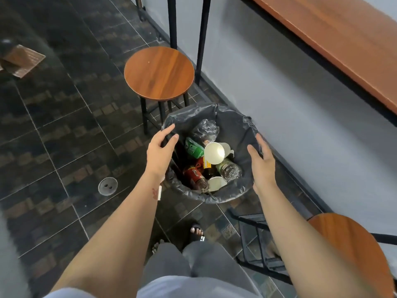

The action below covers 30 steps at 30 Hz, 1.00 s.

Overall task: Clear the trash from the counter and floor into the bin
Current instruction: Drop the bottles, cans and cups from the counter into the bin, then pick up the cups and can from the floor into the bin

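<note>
Both hands are held out over the round bin lined with a grey-black plastic bag [234,123], one at each side of its mouth. The left hand [160,152] is spread loosely, thumb and fingers parted, with the fingertips at or just above the left edge of the liner; whether the plastic is actually touched cannot be told. The right hand [263,163] is likewise open and flat-fingered, set close against the liner's right edge, and nothing is gripped in it.

Inside the bin, trash is already piled: a white paper cup [214,153] lying on its side, a crumpled clear plastic bottle [229,169], a green-labelled bottle [194,148], a red-labelled bottle [195,175] and a clear plastic wrapper [205,130].

The task appears close to its end, yet a flat brown piece of cardboard [21,60] is seen lying on the dark tiled floor [64,125] at the far left, well apart from the bin, and may be overlooked. Should the liner be pulled by its rim, the loosely draped plastic could slip down inside, or the light bin could be tipped and the bottles spilled against the round wooden stool [159,73] just behind it.
</note>
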{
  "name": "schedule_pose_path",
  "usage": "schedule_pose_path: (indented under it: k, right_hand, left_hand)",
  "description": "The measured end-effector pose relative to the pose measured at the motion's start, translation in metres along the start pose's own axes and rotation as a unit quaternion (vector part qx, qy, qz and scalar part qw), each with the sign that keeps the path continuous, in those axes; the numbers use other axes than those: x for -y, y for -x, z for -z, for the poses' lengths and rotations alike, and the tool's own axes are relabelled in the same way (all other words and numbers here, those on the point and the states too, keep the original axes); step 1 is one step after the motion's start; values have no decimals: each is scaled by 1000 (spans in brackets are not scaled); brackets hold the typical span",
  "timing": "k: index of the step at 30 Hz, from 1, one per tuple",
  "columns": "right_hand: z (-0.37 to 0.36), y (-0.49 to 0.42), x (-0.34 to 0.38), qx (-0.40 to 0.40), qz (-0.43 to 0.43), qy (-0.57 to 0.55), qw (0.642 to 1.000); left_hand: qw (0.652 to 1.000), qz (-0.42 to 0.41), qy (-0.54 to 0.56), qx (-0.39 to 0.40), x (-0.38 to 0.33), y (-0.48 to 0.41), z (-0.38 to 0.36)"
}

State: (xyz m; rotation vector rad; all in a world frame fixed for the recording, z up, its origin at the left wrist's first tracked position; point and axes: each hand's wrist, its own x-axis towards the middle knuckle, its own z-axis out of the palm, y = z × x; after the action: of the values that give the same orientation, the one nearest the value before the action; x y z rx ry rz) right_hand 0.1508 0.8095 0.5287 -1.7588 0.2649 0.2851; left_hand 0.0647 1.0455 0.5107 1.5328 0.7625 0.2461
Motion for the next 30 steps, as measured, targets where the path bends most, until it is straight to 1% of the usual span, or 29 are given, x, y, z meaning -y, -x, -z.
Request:
schedule_pose_path:
  k: [9, 15, 17, 24, 30]
  right_hand:
    - [-105, 29, -70, 75, -39, 38, 996]
    - [-200, 23, -148, 144, -53, 66, 986]
    - [-225, 15, -175, 166, -53, 73, 982]
    - [-314, -36, -268, 233, -53, 81, 968]
    - [-386, -88, -326, 263, -7, 55, 963]
  left_hand:
    - [992, 57, -21, -108, 85, 12, 96]
    - [974, 107, -57, -193, 183, -5, 161]
    - [968, 116, -71, -211, 216, -16, 174]
    - [956, 108, -64, -264, 336, -72, 205]
    - [956, 52, -47, -286, 407, -140, 224]
